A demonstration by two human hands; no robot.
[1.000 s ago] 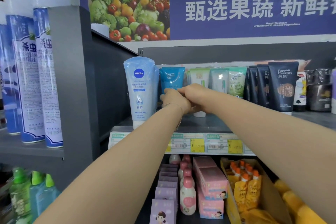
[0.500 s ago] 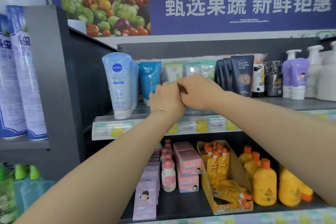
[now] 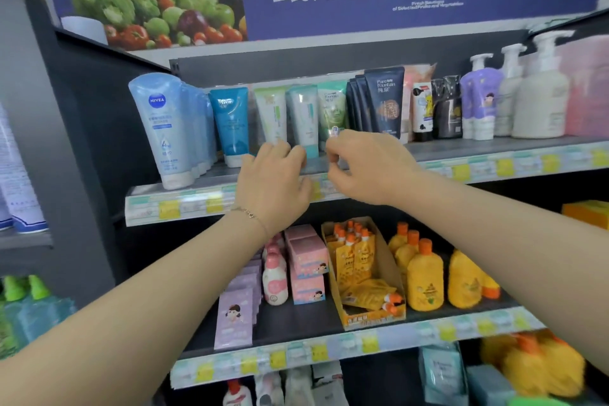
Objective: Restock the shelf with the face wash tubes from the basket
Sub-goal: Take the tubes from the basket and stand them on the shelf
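Green tube [image 3: 333,109] is pinched at its bottom end by right hand [image 3: 365,171] fingers [image 3: 339,145]; it stands upright on the shelf [image 3: 494,145], mid-row, between teal tube [image 3: 304,119] and dark tubes [image 3: 385,99]. Left hand [image 3: 273,188] is held just left of it, fingers curled in front of white tube [image 3: 272,115]; grip there cannot be told. Nivea tubes [image 3: 161,128] and blue tube [image 3: 230,122] are lined up further left in the same row.

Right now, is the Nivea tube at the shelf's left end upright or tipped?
Upright: the Nivea tube stands on its white cap on the shelf, label outward.
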